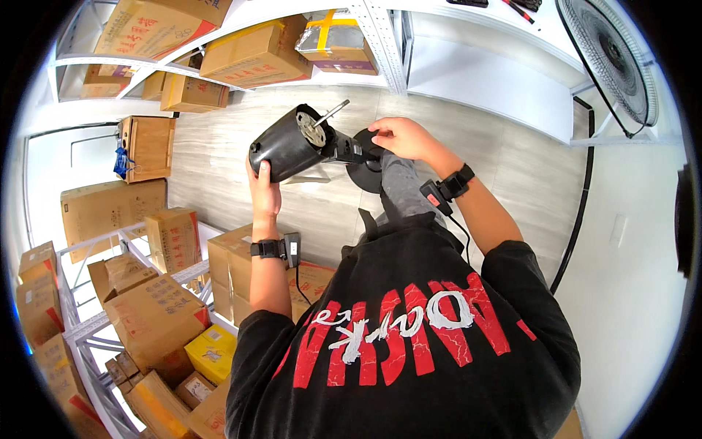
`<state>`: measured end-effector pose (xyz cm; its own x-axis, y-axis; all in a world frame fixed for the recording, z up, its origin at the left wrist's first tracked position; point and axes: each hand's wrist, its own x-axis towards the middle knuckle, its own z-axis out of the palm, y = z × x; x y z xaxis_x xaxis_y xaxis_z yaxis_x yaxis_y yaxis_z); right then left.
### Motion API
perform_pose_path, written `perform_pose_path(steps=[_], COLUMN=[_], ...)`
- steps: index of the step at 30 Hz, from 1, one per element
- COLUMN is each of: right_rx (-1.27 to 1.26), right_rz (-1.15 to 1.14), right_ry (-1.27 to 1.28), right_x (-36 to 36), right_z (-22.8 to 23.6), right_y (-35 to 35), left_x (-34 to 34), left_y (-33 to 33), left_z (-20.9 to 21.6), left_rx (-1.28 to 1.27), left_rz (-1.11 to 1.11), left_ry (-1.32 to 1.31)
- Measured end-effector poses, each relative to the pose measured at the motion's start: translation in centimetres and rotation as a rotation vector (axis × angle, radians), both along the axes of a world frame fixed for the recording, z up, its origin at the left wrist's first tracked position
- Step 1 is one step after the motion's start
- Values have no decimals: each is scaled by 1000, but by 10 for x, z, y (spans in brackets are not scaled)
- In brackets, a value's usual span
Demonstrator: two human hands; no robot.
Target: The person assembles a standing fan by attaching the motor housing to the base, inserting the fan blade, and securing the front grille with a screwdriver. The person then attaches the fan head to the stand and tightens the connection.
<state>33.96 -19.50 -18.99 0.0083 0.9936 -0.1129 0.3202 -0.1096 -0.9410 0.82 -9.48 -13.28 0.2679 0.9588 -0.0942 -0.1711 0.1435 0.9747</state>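
A black electric fan motor unit (287, 152) is held up in front of me, tilted, with its metal shaft (333, 114) pointing up and to the right. My left hand (265, 192) grips the lower left side of its rounded housing. The housing's open end shows the metal motor face (311, 129). A black neck (342, 149) runs right from the housing toward a round black disc (363, 176) over my leg. My right hand (404, 137) is at the disc's upper edge, thumb and fingers drawn together; whatever they pinch is too small to make out.
A round fan grille (610, 51) stands at the upper right beside a white shelf (490, 80). Cardboard boxes (256, 55) fill racks at the back and left. A yellow box (212, 353) lies lower left. A wooden cabinet (148, 148) stands on the left.
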Motion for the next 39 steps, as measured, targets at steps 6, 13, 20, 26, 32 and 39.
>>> perform_pose_path(steps=[6, 13, 20, 26, 32, 39], right_rx=[-40, -48, -84, -165, -149, -127], right_rz=[66, 156, 130, 206, 271, 347], right_ry=[13, -11, 39, 8, 9, 1], right_x=[36, 92, 196, 247, 256, 249], right_z=[21, 38, 53, 67, 74, 78], right_y=[3, 9, 9, 34, 56, 68], left_x=[21, 0, -4, 53, 110, 113], left_y=[4, 47, 55, 4, -10, -1], left_z=[10, -14, -10, 34, 38, 31], left_rx=[108, -18, -180, -193, -104, -58], left_rz=[-3, -138, 218, 558, 1047, 1032], left_ry=[-45, -81, 87, 116, 297, 256])
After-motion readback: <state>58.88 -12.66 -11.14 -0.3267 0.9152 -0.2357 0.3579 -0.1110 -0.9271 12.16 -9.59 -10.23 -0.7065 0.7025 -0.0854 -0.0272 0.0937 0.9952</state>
